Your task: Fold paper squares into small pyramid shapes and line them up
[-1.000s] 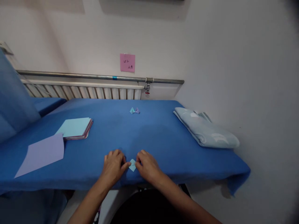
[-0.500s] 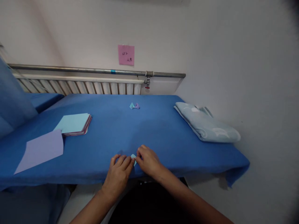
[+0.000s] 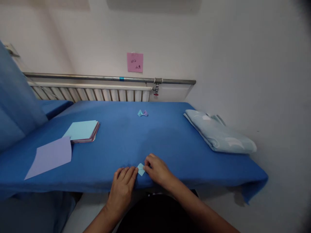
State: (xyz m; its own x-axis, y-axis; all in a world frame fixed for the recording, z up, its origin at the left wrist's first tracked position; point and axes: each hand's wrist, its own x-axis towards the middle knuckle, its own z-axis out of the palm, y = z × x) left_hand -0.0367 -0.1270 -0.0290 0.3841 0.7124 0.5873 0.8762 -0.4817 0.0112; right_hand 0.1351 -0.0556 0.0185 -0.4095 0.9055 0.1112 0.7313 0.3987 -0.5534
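Note:
A small piece of folded light-blue paper [image 3: 141,169] lies near the front edge of the blue-covered table, its face showing a crease across the middle. My left hand [image 3: 123,184] is at its left corner, thumb and index fingertip together there and the other fingers stretched forward over the cloth. On the opposite side my right hand [image 3: 156,170] pinches the right corner, its fingers curled. Farther back on the table is a small folded paper piece [image 3: 143,113], light blue on one side and purple on the other.
A stack of coloured paper [image 3: 82,130] is at the left, with a purple sheet [image 3: 51,157] partly beside it. A folded pale-green blanket [image 3: 218,132] rests at the right. Behind the blue cloth [image 3: 114,142] stand a radiator [image 3: 97,94] and a pipe [image 3: 92,77].
My left fingers have drawn back to the left, so more of the folded light-blue paper shows. My right hand stays at its right side. The whole view has shifted slightly.

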